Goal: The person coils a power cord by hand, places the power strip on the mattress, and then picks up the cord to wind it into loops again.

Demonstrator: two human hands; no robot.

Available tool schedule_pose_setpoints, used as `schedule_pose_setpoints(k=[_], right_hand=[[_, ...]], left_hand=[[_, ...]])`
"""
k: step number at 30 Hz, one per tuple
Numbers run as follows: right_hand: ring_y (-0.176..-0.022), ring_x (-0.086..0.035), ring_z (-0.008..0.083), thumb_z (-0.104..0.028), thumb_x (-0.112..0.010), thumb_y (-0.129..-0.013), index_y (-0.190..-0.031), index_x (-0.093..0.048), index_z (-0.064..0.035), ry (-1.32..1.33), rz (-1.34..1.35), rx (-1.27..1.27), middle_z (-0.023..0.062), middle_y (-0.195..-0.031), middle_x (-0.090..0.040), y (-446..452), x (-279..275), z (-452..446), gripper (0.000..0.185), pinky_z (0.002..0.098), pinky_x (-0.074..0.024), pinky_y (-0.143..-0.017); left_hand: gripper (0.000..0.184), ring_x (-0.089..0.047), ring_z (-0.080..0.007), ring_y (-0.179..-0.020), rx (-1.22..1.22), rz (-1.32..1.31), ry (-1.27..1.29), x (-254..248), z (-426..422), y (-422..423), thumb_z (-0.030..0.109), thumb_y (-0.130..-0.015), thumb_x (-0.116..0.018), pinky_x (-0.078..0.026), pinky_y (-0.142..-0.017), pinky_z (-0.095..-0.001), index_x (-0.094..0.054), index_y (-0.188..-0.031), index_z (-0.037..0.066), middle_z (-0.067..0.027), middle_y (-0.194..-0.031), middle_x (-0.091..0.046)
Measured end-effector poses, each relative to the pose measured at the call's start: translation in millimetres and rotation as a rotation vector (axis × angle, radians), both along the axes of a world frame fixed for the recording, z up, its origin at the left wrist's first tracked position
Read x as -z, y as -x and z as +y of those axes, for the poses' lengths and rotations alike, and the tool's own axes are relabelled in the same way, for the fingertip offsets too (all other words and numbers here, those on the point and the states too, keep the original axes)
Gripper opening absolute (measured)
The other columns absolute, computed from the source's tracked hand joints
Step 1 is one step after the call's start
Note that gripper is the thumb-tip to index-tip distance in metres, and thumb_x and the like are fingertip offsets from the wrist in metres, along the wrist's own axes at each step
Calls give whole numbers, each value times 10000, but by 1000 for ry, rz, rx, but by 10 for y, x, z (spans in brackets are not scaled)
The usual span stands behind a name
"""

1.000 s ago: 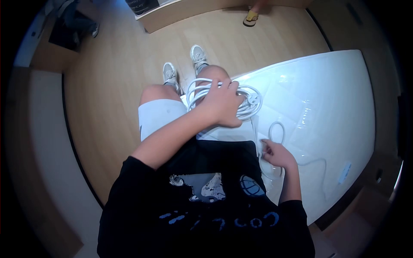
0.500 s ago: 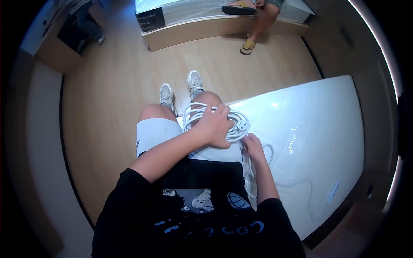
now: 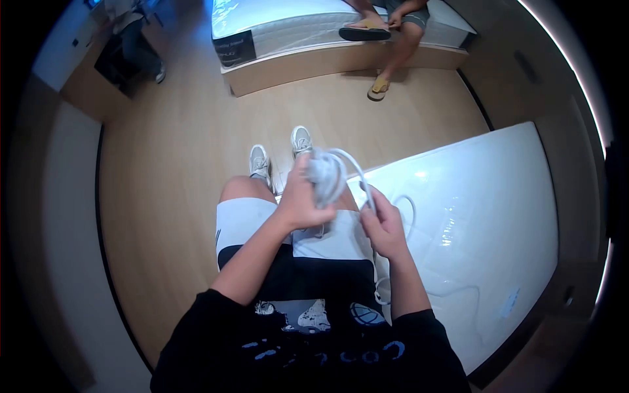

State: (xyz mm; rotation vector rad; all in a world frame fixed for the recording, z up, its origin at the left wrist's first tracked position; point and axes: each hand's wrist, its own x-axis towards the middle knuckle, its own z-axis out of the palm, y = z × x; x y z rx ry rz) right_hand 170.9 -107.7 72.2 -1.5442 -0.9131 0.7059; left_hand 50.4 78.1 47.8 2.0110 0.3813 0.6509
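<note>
My left hand (image 3: 303,202) grips a bundle of white cable (image 3: 326,177) above my thighs; the coils are turned edge-on and blurred. From the top of the bundle a loop of the same cable arches over to my right hand (image 3: 384,226), whose fingers pinch it. More cable hangs below my right hand and trails over the plastic-covered mattress (image 3: 498,190) at my right side. The plug cannot be made out in the blur.
Another mattress (image 3: 295,33) on a wooden base (image 3: 288,73) stands across the floor. A person in yellow sandals (image 3: 377,88) sits on it. A second person (image 3: 134,46) is at the far left.
My left hand has tilted the coil from lying flat to edge-on. My right hand has risen beside it, with a strand of cable now between its fingers. The view has tipped up slightly.
</note>
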Motion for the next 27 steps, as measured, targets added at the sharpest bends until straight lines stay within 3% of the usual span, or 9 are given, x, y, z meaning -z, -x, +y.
schedule_pose_setpoints(k=[2, 4, 5, 8, 9, 14, 17, 21, 27], right_hand=[[-606, -524, 75, -109, -476, -972, -1390, -475, 30, 4, -58, -60, 15, -769, -581, 40, -120, -9, 441, 225, -437, -574], [-634, -545, 92, -113, -478, -972, -1353, -511, 32, 28, -116, -119, 30, -786, -598, 37, -70, -8, 409, 236, -458, -609], [-695, -627, 152, -137, -533, -953, -1236, -578, 41, 52, -20, -96, 108, -825, -658, 55, -99, -13, 337, 300, -500, -668], [-704, -617, 144, -126, -513, -961, -1217, -591, 38, 209, 23, -182, 110, -826, -652, 61, 72, -116, 314, 292, -494, -670], [-715, -614, 138, -114, -511, -961, -1217, -592, 36, 167, 0, -139, 110, -844, -653, 140, 128, -112, 307, 290, -492, -672], [-743, -626, 183, -40, -508, -953, -1245, -587, 19, 40, 239, -69, 133, -935, -648, 510, 79, 70, 308, 289, -491, -691], [-713, -617, 275, -7, -551, -913, -1312, -580, -53, -122, -488, -4, 141, -900, -615, 503, 13, 197, 402, 326, -496, -673], [-723, -610, 328, -17, -586, -856, -1360, -578, -178, 129, -685, -154, 133, -862, -591, 429, -283, 243, 530, 384, -503, -658], [-720, -606, 314, -38, -593, -834, -1317, -617, -201, 123, -830, -351, 110, -849, -575, 401, -382, 408, 511, 410, -499, -649]], left_hand=[[793, -525, -205, -1086, -17, -136, 401, -25, -64, 153, 257, -682, -709, -447, -925, -350, -448, -1368, -45, -123, -1200, -514], [782, -535, -190, -1045, -51, -195, 398, 70, -92, 196, 203, -694, -695, -463, -883, -338, -427, -1384, -49, -110, -1178, -521], [777, -541, -182, -1024, -71, -227, 392, 107, -53, 189, 177, -700, -689, -472, -862, -331, -417, -1392, -50, -104, -1168, -524], [768, -557, -158, -962, -134, -319, 366, 256, 19, 241, 97, -718, -669, -497, -799, -313, -386, -1416, -56, -85, -1135, -535], [794, -495, -188, -1168, -109, -163, 551, 161, -27, 302, 96, -731, -655, -433, -983, -347, -348, -1449, -48, -120, -1281, -492], [873, -352, -231, -1352, 1, -319, 425, 326, 41, 330, 157, -742, -680, -277, -1122, -367, -274, -1490, -42, -160, -1452, -383], [981, -279, -258, -1442, 34, -347, 448, 300, 40, 387, 274, -742, -708, -215, -1178, -378, -208, -1528, -34, -179, -1536, -324], [1200, -423, -222, -1221, 12, -399, 606, 133, 56, 347, 628, -610, -730, -340, -1056, -399, -288, -1519, -19, -106, -1329, -399], [1183, -425, -231, -1233, 112, -412, 429, 246, 109, 389, 600, -618, -761, -346, -1066, -401, -302, -1511, -25, -98, -1332, -403]])
